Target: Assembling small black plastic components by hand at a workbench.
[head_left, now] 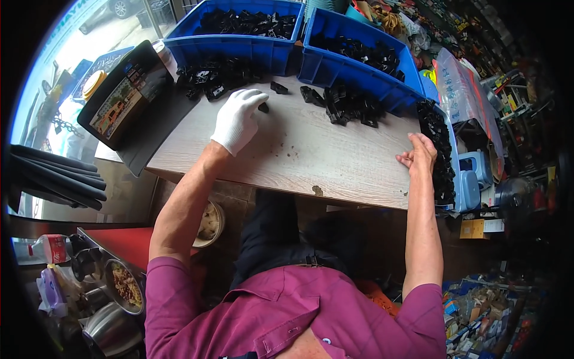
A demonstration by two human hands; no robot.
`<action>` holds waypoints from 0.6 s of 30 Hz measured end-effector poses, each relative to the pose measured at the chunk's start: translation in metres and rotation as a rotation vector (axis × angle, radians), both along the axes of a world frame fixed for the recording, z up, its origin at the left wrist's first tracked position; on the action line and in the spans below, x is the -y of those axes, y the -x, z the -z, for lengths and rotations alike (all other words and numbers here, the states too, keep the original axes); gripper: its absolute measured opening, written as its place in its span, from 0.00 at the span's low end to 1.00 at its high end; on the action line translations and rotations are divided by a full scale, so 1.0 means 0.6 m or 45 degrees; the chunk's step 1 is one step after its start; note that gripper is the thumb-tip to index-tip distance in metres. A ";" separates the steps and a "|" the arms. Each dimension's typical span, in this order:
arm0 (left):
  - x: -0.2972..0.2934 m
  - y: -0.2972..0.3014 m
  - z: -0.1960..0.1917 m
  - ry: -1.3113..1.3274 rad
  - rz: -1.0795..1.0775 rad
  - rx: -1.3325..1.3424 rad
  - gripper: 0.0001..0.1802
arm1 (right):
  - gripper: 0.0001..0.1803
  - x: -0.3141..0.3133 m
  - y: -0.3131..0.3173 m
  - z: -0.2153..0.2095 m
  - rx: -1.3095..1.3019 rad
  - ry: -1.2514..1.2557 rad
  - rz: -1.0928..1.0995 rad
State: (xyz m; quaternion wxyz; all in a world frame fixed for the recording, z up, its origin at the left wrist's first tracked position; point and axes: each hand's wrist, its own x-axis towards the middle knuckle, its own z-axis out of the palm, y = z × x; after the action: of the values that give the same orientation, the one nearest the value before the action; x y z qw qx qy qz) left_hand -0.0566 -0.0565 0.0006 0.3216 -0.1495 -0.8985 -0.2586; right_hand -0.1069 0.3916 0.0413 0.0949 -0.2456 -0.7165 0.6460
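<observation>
Tablet (pixel 128 99) propped at the table's (pixel 311 161) left edge, angled to face the person. Gloved left hand (pixel 239 119) lies flat, fingers released over a lone black part (pixel 263 107), pinning it. Loose parts (pixel 350 105) wait before the blue bins (pixel 353 75). Bare right hand (pixel 420 154), fingers curled, by the stack (pixel 439 155); grip unclear.
</observation>
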 end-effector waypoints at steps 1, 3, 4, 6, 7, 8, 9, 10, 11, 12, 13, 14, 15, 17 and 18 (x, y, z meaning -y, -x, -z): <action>0.003 0.001 0.000 0.103 0.016 0.020 0.23 | 0.22 0.015 -0.001 0.005 0.039 -0.010 -0.097; 0.005 0.008 0.000 0.168 0.001 0.019 0.22 | 0.25 0.043 -0.002 0.010 0.091 -0.042 -0.217; 0.004 0.012 0.000 0.233 -0.009 0.017 0.20 | 0.26 0.057 0.000 0.012 0.130 -0.073 -0.283; 0.001 0.021 -0.003 0.293 -0.013 0.015 0.19 | 0.29 0.081 0.004 0.012 0.146 -0.115 -0.302; 0.000 0.025 -0.004 0.304 -0.019 0.047 0.19 | 0.29 0.091 0.005 0.011 0.124 -0.191 -0.377; -0.001 0.029 -0.004 0.315 -0.025 0.078 0.18 | 0.30 0.100 0.007 0.009 0.102 -0.268 -0.452; -0.002 0.031 -0.002 0.311 -0.022 0.078 0.18 | 0.31 0.112 0.009 0.003 0.132 -0.318 -0.460; -0.002 0.032 0.000 0.335 -0.051 0.012 0.18 | 0.31 0.120 0.013 0.006 0.132 -0.360 -0.490; -0.004 0.035 0.000 0.358 -0.074 -0.057 0.18 | 0.31 0.124 0.018 0.010 0.131 -0.404 -0.514; -0.004 0.038 -0.001 0.352 -0.064 -0.060 0.18 | 0.30 0.128 0.022 0.015 0.117 -0.442 -0.502; -0.001 0.039 -0.002 0.385 -0.035 -0.002 0.17 | 0.30 0.128 0.026 0.017 0.118 -0.448 -0.491; 0.002 0.039 -0.006 0.419 -0.006 0.059 0.17 | 0.29 0.129 0.028 0.018 0.120 -0.539 -0.501; 0.003 0.040 -0.010 0.426 0.022 0.092 0.16 | 0.29 0.130 0.029 0.017 0.122 -0.629 -0.511; 0.004 0.040 -0.016 0.430 0.039 0.160 0.15 | 0.27 0.132 0.030 0.022 0.108 -0.708 -0.491; 0.004 0.040 -0.017 0.438 0.047 0.229 0.15 | 0.26 0.136 0.029 0.022 0.093 -0.759 -0.509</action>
State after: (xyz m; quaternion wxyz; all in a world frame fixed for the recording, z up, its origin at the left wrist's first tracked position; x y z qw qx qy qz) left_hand -0.0804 -0.0591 0.0110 0.2048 -0.1949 -0.9517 -0.1193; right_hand -0.1245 0.3102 0.0282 0.0085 -0.0852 -0.9103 0.4051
